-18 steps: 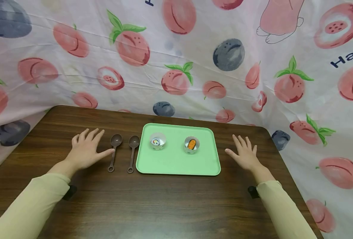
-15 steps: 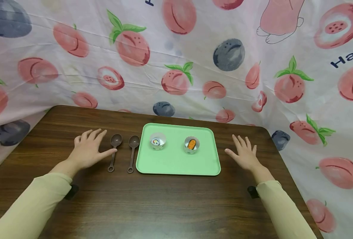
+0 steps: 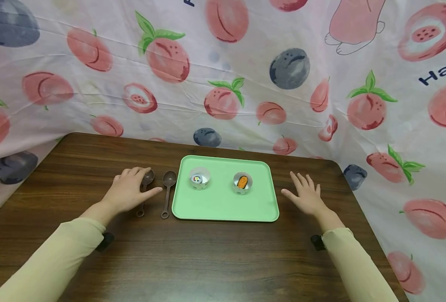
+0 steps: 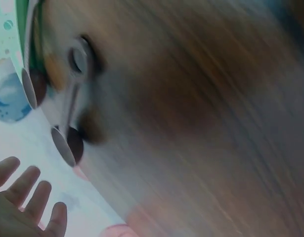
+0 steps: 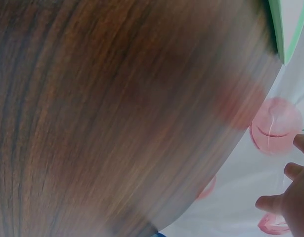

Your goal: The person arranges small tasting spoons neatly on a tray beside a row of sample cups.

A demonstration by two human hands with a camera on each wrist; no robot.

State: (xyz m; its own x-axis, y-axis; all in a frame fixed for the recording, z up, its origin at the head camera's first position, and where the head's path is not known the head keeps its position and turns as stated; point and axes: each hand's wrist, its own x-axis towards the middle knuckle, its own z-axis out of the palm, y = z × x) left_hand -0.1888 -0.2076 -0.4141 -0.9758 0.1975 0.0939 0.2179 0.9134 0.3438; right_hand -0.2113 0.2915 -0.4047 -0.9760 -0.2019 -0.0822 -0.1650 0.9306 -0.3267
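Observation:
My left hand (image 3: 126, 191), fingers spread and relaxed, hovers over the left brown spoon (image 3: 140, 209), hiding part of it in the head view. The left wrist view shows that spoon (image 4: 68, 106) apart from the fingers. A second brown spoon (image 3: 167, 195) lies between it and the green tray (image 3: 215, 209). Two small cups stand on the tray: the left cup (image 3: 199, 185) holds a sushi-roll-like piece (image 3: 196, 179), the right cup (image 3: 241, 191) an orange oblong piece (image 3: 242, 181). To the right of the tray, my right hand (image 3: 306, 197) is held with fingers spread, holding nothing.
Everything lies on a dark wood table (image 3: 207, 260). A fruit-printed cloth (image 3: 245, 58) hangs behind the table and along its right side. The tray's raised rim borders the right spoon closely.
My left hand has moved right, from beside the left spoon to over it. My right hand has shifted slightly left. Spoons, tray and cups stay where they were.

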